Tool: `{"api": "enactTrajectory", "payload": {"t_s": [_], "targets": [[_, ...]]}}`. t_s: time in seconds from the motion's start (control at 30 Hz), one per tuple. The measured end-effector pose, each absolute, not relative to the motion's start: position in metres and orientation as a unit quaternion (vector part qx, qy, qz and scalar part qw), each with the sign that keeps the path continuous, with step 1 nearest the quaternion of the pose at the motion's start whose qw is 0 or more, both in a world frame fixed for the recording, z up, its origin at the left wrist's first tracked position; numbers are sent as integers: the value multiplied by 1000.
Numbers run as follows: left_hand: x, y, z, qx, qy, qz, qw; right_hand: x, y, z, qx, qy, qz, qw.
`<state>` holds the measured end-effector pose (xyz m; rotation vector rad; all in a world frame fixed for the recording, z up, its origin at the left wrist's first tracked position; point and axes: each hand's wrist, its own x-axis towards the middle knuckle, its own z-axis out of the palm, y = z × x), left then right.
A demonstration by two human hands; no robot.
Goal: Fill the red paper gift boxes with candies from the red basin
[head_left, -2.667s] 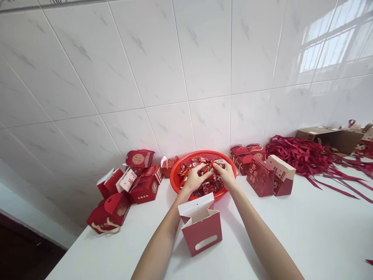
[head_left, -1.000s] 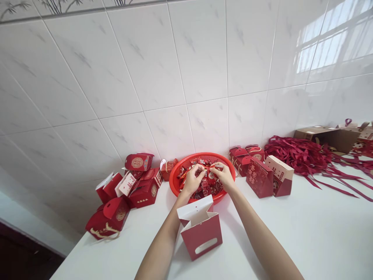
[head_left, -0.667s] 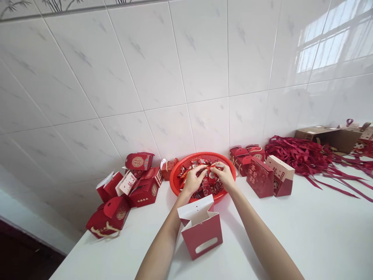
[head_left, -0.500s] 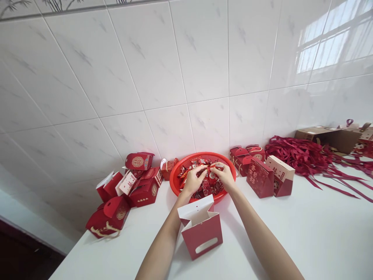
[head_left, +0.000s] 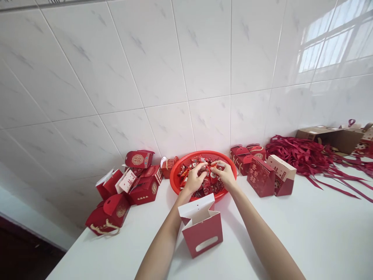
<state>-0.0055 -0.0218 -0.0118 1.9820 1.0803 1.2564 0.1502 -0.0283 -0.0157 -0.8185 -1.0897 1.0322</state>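
Observation:
A red plastic basket (head_left: 174,182) holds many small red-wrapped candies (head_left: 207,190). Both my hands are over it, close together. The fingers of my left hand (head_left: 196,179) are curled with their tips down among the candies; what they grip is too small to make out. My right hand (head_left: 225,177) pinches a red-wrapped candy at its fingertips. Between my forearms, in front of the basket, stands a red paper gift box (head_left: 202,237) with its white-lined top open and an oval window low on its front.
Several red gift boxes (head_left: 144,190) with gold details are heaped on the left. More boxes (head_left: 260,177) stand to the right of the basket. Beyond them lie a pile of dark red ribbons (head_left: 300,153) and a cardboard carton (head_left: 344,140). A tiled wall (head_left: 210,120) backs the white table (head_left: 320,229).
My hands stay over the basket, with only small finger movements among the candies. The view has tilted slightly. The open gift box has not moved.

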Motion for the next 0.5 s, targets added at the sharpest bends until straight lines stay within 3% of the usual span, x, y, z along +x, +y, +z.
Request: {"api": "enactTrajectory", "payload": {"t_s": [0.5], "targets": [[-6,-17,-16,737,415,467,258,150,-31,-12,-366,-433,452,689]]}}
